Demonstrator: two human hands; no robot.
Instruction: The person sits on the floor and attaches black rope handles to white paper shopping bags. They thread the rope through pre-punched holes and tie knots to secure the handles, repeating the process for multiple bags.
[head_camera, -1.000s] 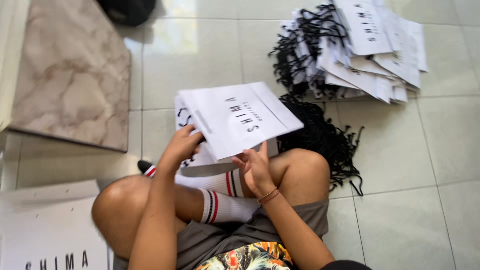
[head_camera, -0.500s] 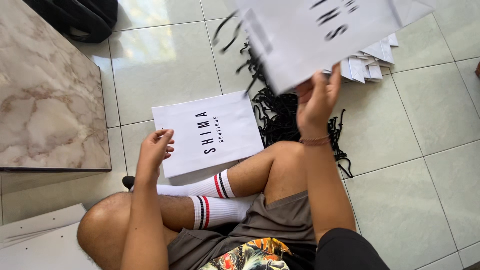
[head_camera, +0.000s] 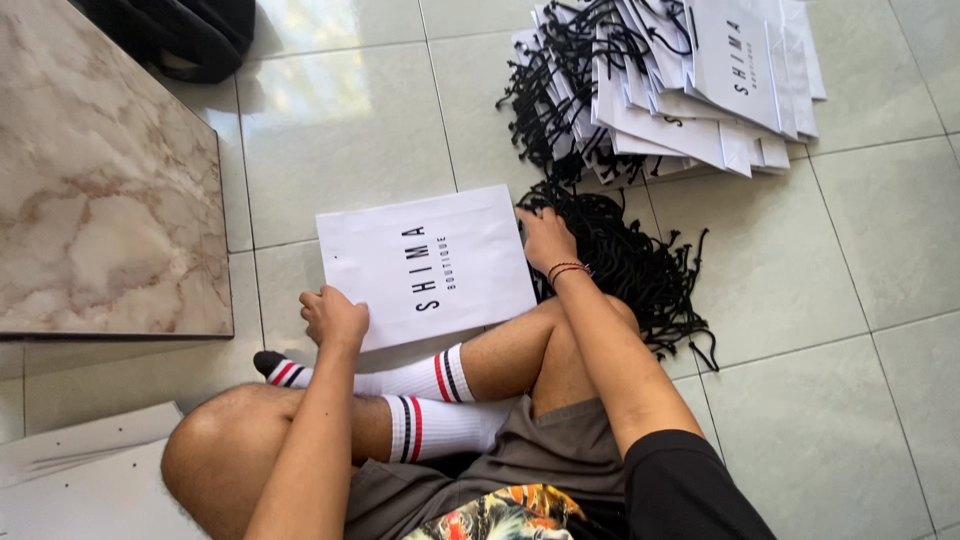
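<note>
Since half a second ago the right hand (head_camera: 545, 238) has come down from the top of the frame, where it held a white bag up in the air; it no longer holds that bag, and a bag now lies on top of the stack (head_camera: 700, 85) at the upper right. The left hand (head_camera: 333, 316) has shifted only a little along the lower edge of the flat bag (head_camera: 425, 265) at mid-frame.

The right hand now rests with loosely curled fingers at the right edge of the flat bag, its fingertips touching the black cords (head_camera: 625, 265) heaped just beside that edge. Whether it pinches a cord or only touches the heap cannot be told. A red and dark bracelet sits on the wrist, and the forearm runs down and right across the raised knee toward the black sleeve at the bottom of the frame.

The left hand is half closed, knuckles up, gripping the lower left corner of the flat bag between thumb and fingers. Its forearm runs straight down to the bottom edge.

The flat bag lies on the tiled floor (head_camera: 340, 130) in front of the crossed legs, its lower edge just above the striped white socks (head_camera: 430, 400). A marble slab (head_camera: 100, 190) fills the left of the frame.
</note>
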